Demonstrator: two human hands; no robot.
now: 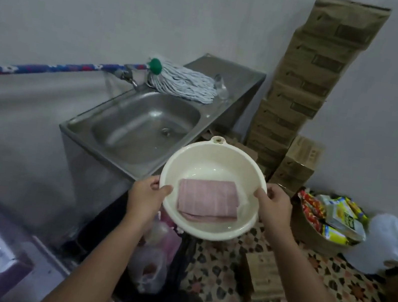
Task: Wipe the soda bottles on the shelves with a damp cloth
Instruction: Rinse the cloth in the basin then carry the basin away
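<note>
A cream plastic basin (192, 157) is held in the air just in front of the steel sink (144, 126). In it lies a folded pink cloth (207, 198) in a little water. My left hand (147, 195) grips the basin's left rim, thumb inside. My right hand (274, 205) grips the right rim. No soda bottles or shelves are in view.
A mop (180, 82) with a blue patterned handle lies across the sink's back edge by the tap (130, 77). Stacked cardboard boxes (305, 89) stand at the right wall. A basket of snack packets (331, 220), a white bag (393, 244) and plastic bags (153, 261) sit on the patterned floor.
</note>
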